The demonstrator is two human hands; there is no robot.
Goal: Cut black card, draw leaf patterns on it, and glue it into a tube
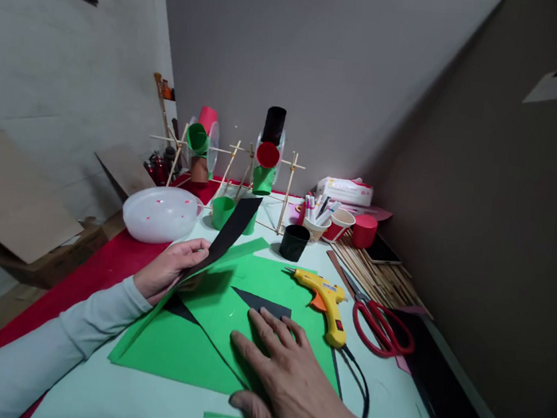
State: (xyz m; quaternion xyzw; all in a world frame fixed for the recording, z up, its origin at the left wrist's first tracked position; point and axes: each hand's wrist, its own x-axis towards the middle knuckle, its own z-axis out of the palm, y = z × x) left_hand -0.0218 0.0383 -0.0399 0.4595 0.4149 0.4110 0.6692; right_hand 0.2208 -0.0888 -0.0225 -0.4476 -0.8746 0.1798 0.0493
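My left hand (168,270) pinches a long black paper strip (234,229), which slants up and away from the fingers. A narrow green strip (248,249) runs beneath it, and I cannot tell whether the hand grips that too. Bright green paper (176,355) lies on the table, its left side raised near the left hand. Across this paper my right hand (289,378) rests palm down with fingers spread, the fingertips at a pointed black paper piece (272,304). Just beyond the right hand lies a yellow glue gun (324,291), nozzle pointing left.
Red-handled scissors (383,328) lie at the right beside wooden sticks (382,271) and a dark flat slab (444,389). Behind stand a black cup (295,243), a cup of markers (315,230), a white bowl (160,214) and two stick frames carrying coloured cups (263,180).
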